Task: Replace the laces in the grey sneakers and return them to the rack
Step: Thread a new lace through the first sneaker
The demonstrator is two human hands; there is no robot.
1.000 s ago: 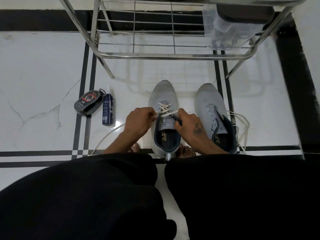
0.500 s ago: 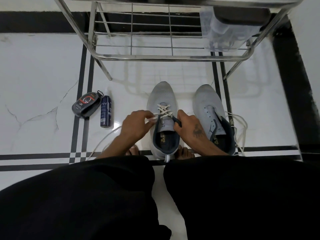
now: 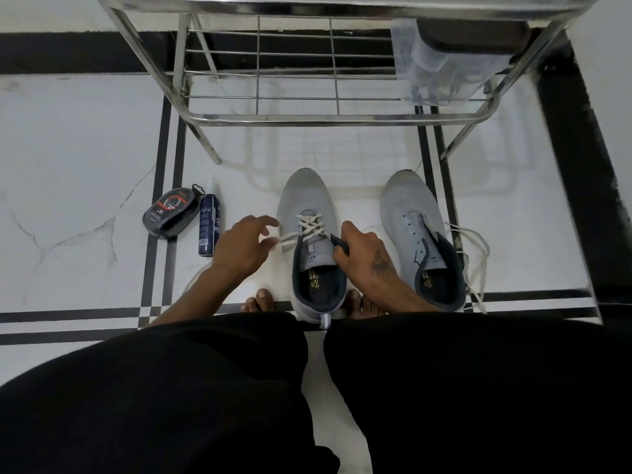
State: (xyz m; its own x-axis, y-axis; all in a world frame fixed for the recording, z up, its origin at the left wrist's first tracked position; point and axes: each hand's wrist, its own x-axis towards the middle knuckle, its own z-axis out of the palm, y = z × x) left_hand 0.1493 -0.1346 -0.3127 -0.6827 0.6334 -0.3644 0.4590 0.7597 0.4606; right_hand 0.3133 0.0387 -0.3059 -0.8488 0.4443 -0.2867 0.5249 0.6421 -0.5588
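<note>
Two hands work at one sneaker. My right hand (image 3: 367, 258) has its grip closed on the dark collar edge of the left sneaker (image 3: 313, 254), fingers curled round the eyelet side, which steadies the shoe on the floor (image 3: 85, 131). My left hand (image 3: 244, 246) sits just beside the shoe with its fingers spread and relaxed, so its grip is open; the fingertips are at the free end of the white lace (image 3: 309, 225), and I cannot tell whether they touch it.

That lace crosses the lower eyelets in a few rows; the upper eyelets near the tongue look unthreaded, so I judge this shoe partly laced. The right sneaker (image 3: 415, 234) stands just beside it, toe toward the rack, with no lace through its eyelets; a loose white lace (image 3: 477, 265) lies in loops on the floor against its outer side. The steel rack (image 3: 328, 118) stands beyond both toes, its lower shelf open in front.

Procedure for the step in hand, as I judge it:
1. Keep the right-hand hold firm so the eyelet row stays flat.
2. Pinch the lace close to its tip before feeding.
3. Draw each crossing snug and keep both ends even.

A dark spray can (image 3: 208, 225) and a packaged item (image 3: 171, 213) lie well to the left.
</note>
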